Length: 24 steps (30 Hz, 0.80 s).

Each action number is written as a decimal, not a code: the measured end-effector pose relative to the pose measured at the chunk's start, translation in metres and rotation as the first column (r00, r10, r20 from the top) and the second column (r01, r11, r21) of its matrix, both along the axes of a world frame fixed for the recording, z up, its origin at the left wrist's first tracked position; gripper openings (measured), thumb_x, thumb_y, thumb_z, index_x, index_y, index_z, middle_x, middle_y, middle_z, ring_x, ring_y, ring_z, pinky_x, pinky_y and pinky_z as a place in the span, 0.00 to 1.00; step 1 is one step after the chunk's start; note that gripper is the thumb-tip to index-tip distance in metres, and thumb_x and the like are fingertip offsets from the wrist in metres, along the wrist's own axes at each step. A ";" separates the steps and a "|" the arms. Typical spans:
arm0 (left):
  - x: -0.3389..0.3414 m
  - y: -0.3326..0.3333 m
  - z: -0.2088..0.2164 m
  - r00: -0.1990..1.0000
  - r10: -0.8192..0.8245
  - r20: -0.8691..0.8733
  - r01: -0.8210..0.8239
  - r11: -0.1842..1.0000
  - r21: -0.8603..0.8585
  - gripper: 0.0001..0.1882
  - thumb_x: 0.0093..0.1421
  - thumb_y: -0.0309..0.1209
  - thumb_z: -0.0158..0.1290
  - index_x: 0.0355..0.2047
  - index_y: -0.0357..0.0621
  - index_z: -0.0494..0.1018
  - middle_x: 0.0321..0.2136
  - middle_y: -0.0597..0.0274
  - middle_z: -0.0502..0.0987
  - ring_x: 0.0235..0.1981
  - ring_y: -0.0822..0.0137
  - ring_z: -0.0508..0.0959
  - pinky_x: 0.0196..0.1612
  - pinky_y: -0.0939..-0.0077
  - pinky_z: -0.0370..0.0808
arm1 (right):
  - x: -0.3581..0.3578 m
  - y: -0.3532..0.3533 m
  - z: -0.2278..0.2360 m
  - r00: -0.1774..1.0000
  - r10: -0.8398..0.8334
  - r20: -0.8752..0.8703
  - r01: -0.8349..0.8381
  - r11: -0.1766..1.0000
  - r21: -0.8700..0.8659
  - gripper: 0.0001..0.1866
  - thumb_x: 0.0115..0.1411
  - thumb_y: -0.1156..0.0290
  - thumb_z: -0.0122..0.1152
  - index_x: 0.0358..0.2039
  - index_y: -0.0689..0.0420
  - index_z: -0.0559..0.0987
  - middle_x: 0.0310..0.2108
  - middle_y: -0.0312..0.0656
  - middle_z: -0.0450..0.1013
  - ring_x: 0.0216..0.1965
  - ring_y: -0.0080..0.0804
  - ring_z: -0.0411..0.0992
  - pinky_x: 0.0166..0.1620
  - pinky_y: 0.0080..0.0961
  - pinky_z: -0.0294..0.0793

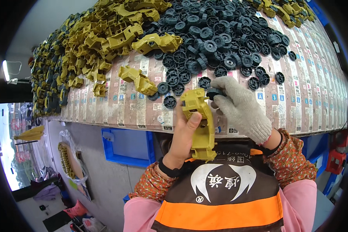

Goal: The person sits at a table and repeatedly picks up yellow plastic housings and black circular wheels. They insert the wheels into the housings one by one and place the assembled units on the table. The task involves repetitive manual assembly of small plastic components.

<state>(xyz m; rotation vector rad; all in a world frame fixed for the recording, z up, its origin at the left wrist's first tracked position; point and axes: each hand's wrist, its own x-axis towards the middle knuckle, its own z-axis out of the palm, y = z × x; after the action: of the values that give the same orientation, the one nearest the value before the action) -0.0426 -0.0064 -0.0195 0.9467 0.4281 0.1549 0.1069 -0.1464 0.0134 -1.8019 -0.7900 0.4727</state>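
Observation:
My bare left hand (180,138) is closed round a yellow plastic toy vehicle body (204,135), with the thumb laid across its side. It is held lengthwise over the table's near edge. My right hand (243,110), in a pale knitted glove, pinches a dark toy wheel (212,93) between thumb and fingers. This wheel is right beside the far end of the yellow body; whether the two touch, I cannot tell. Just beyond my hands, loose dark wheels (208,46) lie in a heap. Another yellow body (137,80) rests on the table to the left of them.
The table (116,100) is covered with printed sheeting. Yellow bodies (100,42) are piled at the far left, and more yellow pieces (290,11) lie at the far right. A blue plastic tray (127,145) sits below the table edge. Red plastic pieces (338,154) stand at the right.

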 end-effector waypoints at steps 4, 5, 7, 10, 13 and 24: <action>0.005 -0.005 -0.003 0.998 -0.008 0.055 -0.003 0.980 0.198 0.42 0.74 0.38 0.58 0.77 0.48 0.45 0.65 0.54 0.65 0.63 0.64 0.70 0.67 0.65 0.69 | -0.011 -0.002 0.003 0.993 -0.033 -0.111 0.037 0.999 0.032 0.18 0.67 0.77 0.58 0.57 0.63 0.75 0.40 0.53 0.81 0.41 0.47 0.82 0.46 0.37 0.80; 0.007 -0.007 0.000 0.998 -0.015 0.068 0.001 0.979 0.202 0.43 0.73 0.37 0.58 0.78 0.48 0.44 0.65 0.54 0.65 0.62 0.64 0.71 0.67 0.65 0.69 | -0.013 -0.004 0.000 0.991 -0.045 -0.124 0.052 0.997 0.059 0.19 0.67 0.77 0.58 0.57 0.63 0.75 0.40 0.53 0.81 0.41 0.47 0.83 0.46 0.37 0.80; 0.009 -0.008 0.004 0.996 -0.029 0.081 0.009 0.971 0.241 0.44 0.73 0.36 0.59 0.78 0.48 0.43 0.65 0.54 0.65 0.62 0.64 0.71 0.67 0.65 0.69 | -0.016 -0.008 -0.009 0.991 -0.058 -0.121 0.070 0.993 0.095 0.19 0.66 0.77 0.58 0.57 0.64 0.75 0.39 0.54 0.81 0.41 0.48 0.83 0.45 0.37 0.80; 0.008 -0.009 0.004 0.994 -0.058 0.088 0.017 0.911 0.412 0.46 0.72 0.34 0.59 0.78 0.49 0.40 0.64 0.53 0.66 0.60 0.64 0.73 0.65 0.65 0.70 | -0.017 -0.011 -0.008 0.999 -0.034 -0.002 0.034 0.998 0.061 0.19 0.65 0.77 0.57 0.57 0.64 0.75 0.37 0.57 0.80 0.40 0.53 0.82 0.43 0.41 0.80; 0.006 -0.007 -0.002 0.987 -0.128 0.097 0.050 0.818 0.573 0.47 0.72 0.33 0.58 0.78 0.52 0.37 0.63 0.52 0.67 0.59 0.63 0.74 0.63 0.66 0.72 | -0.021 -0.016 0.015 0.979 0.023 0.204 0.009 0.988 -0.153 0.19 0.64 0.78 0.57 0.55 0.63 0.74 0.35 0.60 0.80 0.38 0.61 0.81 0.40 0.48 0.79; -0.003 0.002 -0.005 0.979 -0.204 -0.008 0.149 0.687 0.711 0.47 0.72 0.32 0.58 0.78 0.50 0.35 0.60 0.48 0.70 0.58 0.59 0.75 0.64 0.62 0.70 | -0.012 -0.009 0.012 0.956 0.160 0.245 -0.096 0.962 -0.256 0.17 0.55 0.74 0.61 0.45 0.64 0.73 0.28 0.62 0.76 0.35 0.67 0.78 0.37 0.56 0.76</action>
<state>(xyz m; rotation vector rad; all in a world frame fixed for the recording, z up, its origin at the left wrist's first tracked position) -0.0453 -0.0045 -0.0247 1.7450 0.1936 0.1809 0.0954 -0.1552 0.0255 -2.0764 -1.0781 0.4325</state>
